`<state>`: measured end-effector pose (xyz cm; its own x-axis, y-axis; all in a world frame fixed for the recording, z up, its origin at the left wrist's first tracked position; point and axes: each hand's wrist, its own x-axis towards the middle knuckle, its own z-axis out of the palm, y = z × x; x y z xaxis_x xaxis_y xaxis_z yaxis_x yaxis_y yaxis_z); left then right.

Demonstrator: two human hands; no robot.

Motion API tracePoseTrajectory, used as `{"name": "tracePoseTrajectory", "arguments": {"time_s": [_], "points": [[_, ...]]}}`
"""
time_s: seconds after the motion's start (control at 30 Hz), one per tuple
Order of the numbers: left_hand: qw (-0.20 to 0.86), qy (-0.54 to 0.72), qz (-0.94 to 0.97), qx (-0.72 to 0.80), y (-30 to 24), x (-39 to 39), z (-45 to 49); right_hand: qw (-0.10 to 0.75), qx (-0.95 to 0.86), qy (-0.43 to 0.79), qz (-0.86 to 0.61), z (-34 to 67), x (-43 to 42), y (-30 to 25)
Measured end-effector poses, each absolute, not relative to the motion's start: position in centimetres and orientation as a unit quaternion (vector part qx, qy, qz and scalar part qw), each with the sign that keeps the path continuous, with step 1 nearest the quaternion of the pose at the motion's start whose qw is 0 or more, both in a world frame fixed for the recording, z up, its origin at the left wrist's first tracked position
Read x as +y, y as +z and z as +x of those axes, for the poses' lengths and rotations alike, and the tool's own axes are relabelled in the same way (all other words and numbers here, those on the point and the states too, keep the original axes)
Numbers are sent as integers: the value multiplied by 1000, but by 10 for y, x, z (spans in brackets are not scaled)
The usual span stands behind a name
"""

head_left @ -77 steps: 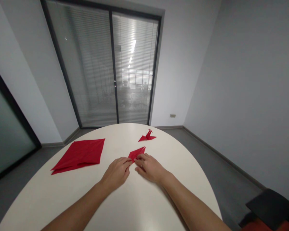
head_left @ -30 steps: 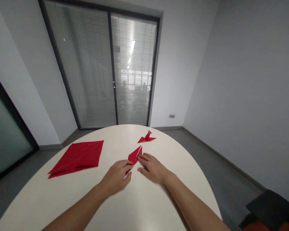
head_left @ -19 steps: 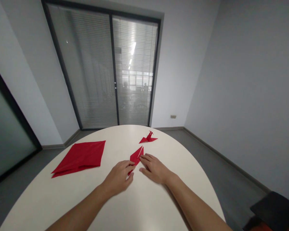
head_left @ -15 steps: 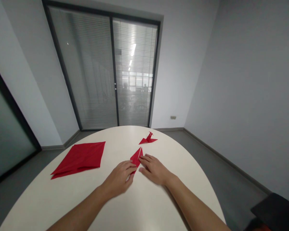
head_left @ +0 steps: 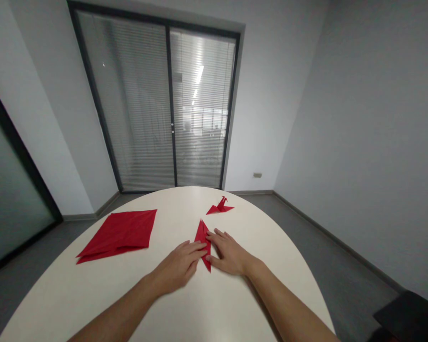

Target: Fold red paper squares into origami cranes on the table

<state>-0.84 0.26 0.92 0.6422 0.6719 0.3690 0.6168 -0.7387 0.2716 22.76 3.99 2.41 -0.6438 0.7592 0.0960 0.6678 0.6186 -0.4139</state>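
A narrow folded red paper (head_left: 201,232), pointed at both ends and split by a slit at its far tip, lies on the white table between my hands. My left hand (head_left: 180,263) holds it from the left, its fingers laid together across the paper's middle. From the right, my right hand (head_left: 231,254) holds the same paper at its edge, with index fingertip and thumb on it and the other fingers apart. Parts of the paper are hidden under my fingers. Just beyond it stands a finished red origami crane (head_left: 221,206).
A larger folded red sheet (head_left: 123,232) lies at the left of the round white table (head_left: 185,313). Past the far edge are a glass partition with blinds (head_left: 142,114) and grey walls. Something dark (head_left: 410,313) sits at the lower right, off the table.
The folded paper has turned counterclockwise, its far tip swinging left and its near tip coming into view at lower right. Both hands have stayed on it, shifting slightly.
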Motion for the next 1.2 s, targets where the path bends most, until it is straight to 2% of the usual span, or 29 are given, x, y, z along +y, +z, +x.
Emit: {"name": "tracePoseTrajectory", "arguments": {"time_s": [0.37,0.87,1.2], "points": [[69,205,907,362,15,0,-10,82,-897,207,-382,230,39,27],[87,167,907,377,17,0,-11,60,-903,229,-358,232,40,38],[67,166,898,402,17,3,-6,96,-918,194,-333,235,42,42]]}}
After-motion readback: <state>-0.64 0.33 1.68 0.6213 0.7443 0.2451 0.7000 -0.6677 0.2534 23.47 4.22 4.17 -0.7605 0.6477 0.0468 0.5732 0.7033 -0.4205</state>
